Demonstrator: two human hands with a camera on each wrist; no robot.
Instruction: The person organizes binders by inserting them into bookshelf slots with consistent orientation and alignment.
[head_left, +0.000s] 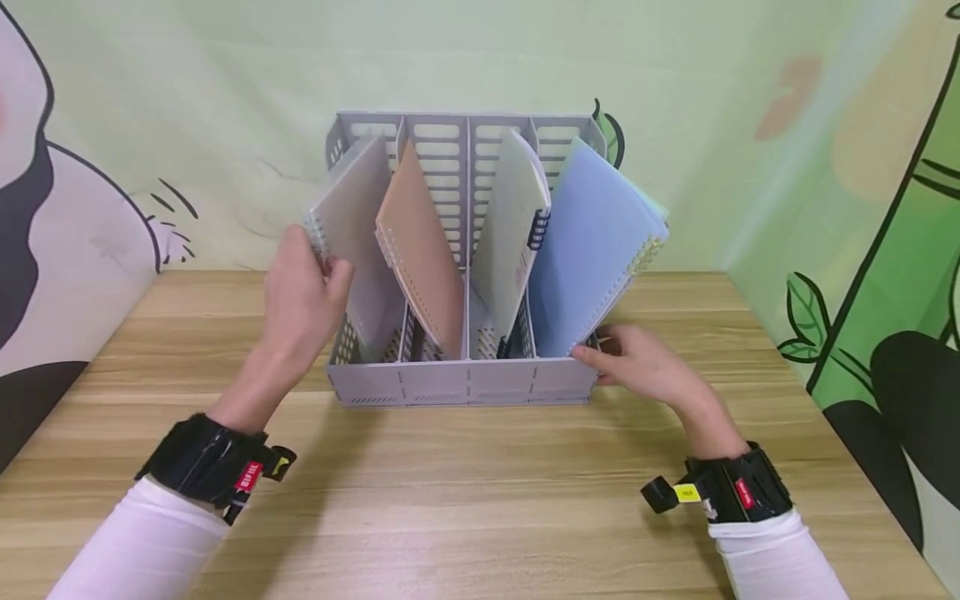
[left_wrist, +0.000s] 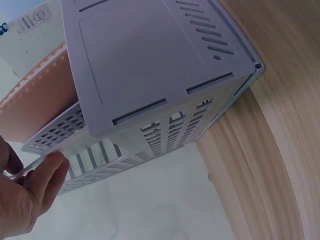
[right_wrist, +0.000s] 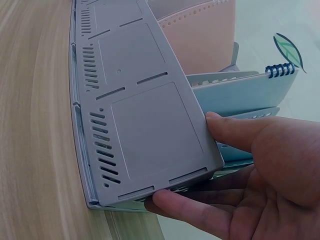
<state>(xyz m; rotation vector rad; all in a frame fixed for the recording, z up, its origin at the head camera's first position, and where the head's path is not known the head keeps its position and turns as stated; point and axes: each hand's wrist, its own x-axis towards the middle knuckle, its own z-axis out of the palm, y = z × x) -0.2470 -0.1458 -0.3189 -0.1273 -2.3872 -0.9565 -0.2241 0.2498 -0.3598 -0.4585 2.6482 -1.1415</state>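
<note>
A grey slotted desktop file organizer [head_left: 525, 385] with side-by-side compartments stands on the table, each compartment bearing a spiral notebook. In the leftmost one leans a pale grey notebook [head_left: 358, 233]; my left hand [head_left: 300, 287] pinches its near, bound edge between thumb and fingers. The left wrist view shows that hand [left_wrist: 27, 192] beside the organizer's left side. At the front right corner my right hand [head_left: 647, 362] grips the organizer, thumb on the top edge and fingers around the side, as the right wrist view also shows [right_wrist: 250, 175].
A tan notebook [head_left: 423, 250], a light notebook with a black spiral [head_left: 510, 217] and a blue notebook [head_left: 588, 242] lean in the other compartments. The wooden table [head_left: 450, 500] runs back to a printed green curtain [head_left: 225, 83]. Black cameras are strapped to both wrists.
</note>
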